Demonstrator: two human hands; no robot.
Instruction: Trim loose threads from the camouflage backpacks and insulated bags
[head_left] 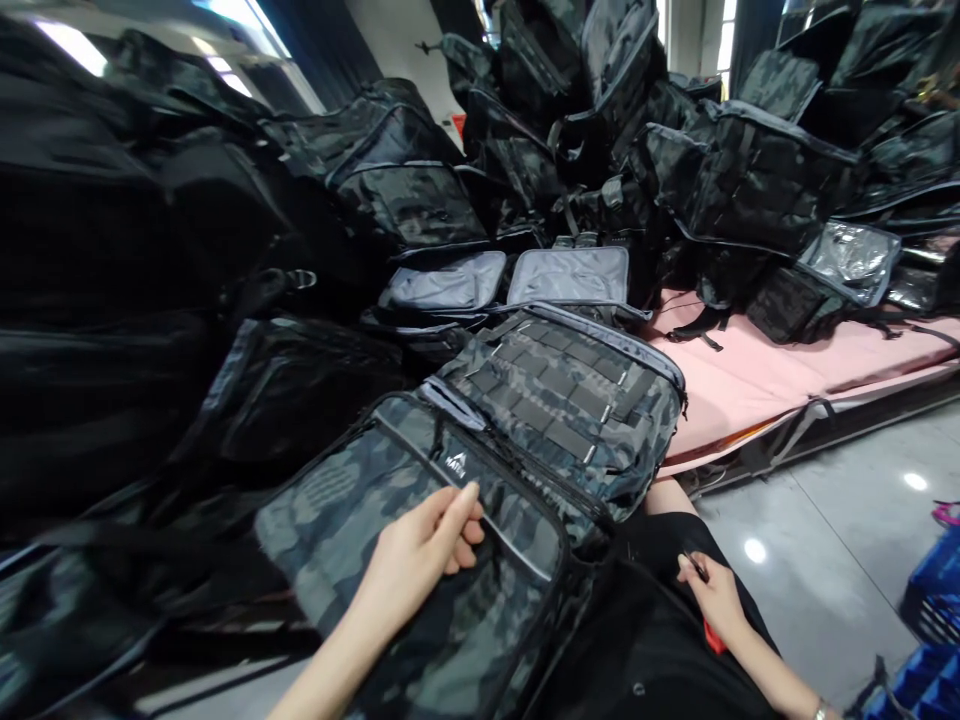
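A dark camouflage backpack [570, 400] lies across my lap, with its lid or front panel folded open and a white logo near the middle. My left hand [431, 540] is closed in a pinch over the camouflage panel, just below the logo; what its fingers hold, if anything, is too small to name. At the right, over my black-clothed leg, my right hand [712, 590] is closed around a small dark tool with a red part [715, 638] showing below the palm.
Heaped camouflage bags [765, 180] fill the back. Dark bags [300, 390] crowd the left side. A pink-covered surface [780, 375] extends right, with a clear plastic-wrapped piece [851, 258] on it. Blue crates [934, 590] stand on the floor at lower right.
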